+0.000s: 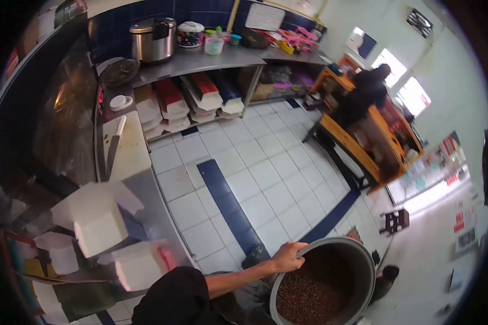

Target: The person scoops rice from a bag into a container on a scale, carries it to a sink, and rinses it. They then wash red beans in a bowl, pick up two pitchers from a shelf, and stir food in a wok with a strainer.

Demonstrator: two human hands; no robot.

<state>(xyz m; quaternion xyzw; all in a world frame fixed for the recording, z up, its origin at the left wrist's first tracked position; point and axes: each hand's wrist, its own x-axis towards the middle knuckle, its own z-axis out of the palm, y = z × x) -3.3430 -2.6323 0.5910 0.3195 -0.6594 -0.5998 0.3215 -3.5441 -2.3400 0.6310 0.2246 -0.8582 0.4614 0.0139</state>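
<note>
My left hand [288, 258] reaches in from the lower left under a black sleeve, its fingers closed over the rim of a large grey metal pot [370, 271]. Tilted toward me, the pot shows its inside, where brown grainy food [306, 298] covers the bottom and lower wall. My right hand is out of view. To the left, an open white takeaway box [97, 230] with a blue side stands on the metal counter [165, 216]. A second open box [141, 268], white with red, sits nearer to my sleeve.
A knife [113, 154] lies on a cutting board [133, 151]. Along the back counter are a steel cooker [153, 43] and plastic tubs; folded boxes [203, 89] fill the shelf below. Another person [366, 89] is by an orange bench [350, 146]. A dark stool [395, 221] stands at right.
</note>
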